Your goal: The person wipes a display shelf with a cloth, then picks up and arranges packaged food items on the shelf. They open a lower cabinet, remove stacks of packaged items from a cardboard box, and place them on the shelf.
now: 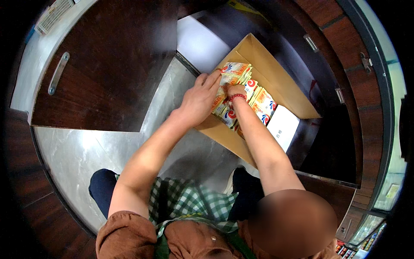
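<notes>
An open cardboard box (223, 137) holds rows of small flat Angel sachets (263, 100), printed in white, yellow, orange, red and blue. My left hand (202, 98) lies over the box's left side, its fingers touching the sachets (237, 68) there. Its thumb and fingertips are hidden, so its grip does not show. Down among the sachets in the middle is my right hand (236, 90), with a red bead bracelet (237, 96) at the wrist. Most of its fingers are covered, and what they hold cannot be seen.
The box stands partly in a dark wooden cabinet, beside an open door (106, 64) with a metal handle (59, 73). A white box flap or panel (283, 126) bearing writing lies at its right. Grey floor tiles (87, 149) spread below; a plastic basket (53, 16) sits upper left.
</notes>
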A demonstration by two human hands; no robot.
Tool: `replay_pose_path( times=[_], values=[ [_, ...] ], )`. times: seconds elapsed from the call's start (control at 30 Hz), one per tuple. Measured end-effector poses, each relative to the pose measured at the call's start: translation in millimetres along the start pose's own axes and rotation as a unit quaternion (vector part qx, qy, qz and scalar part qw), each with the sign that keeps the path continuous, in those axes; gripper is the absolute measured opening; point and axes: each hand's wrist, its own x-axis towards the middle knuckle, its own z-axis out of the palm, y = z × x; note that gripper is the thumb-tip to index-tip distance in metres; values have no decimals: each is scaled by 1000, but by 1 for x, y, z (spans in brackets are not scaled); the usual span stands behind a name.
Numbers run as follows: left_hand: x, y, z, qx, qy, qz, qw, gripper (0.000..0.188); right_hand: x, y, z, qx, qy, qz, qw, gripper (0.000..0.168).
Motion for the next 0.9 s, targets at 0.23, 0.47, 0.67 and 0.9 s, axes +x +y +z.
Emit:
replay_pose_path(
  times=[0.23, 0.47, 0.67, 0.9],
  values=[
    [-1, 1, 1, 1, -6, -3, 1000, 61, 17, 2, -16, 232, -164, -86, 955, 63],
    [-5, -5, 3, -9, -21, -5, 1000, 61, -3, -9, 7, 375, -165, 50, 911, 55],
    [-3, -7, 2, -6, -16, -8, 1000, 60, 13, 21, -21, 441, -222, 22, 869, 38],
    [-1, -7, 4, -11, -5, -10, 1000, 64, 3, 97, -97, 611, -342, -34, 713, 38]
  ],
)
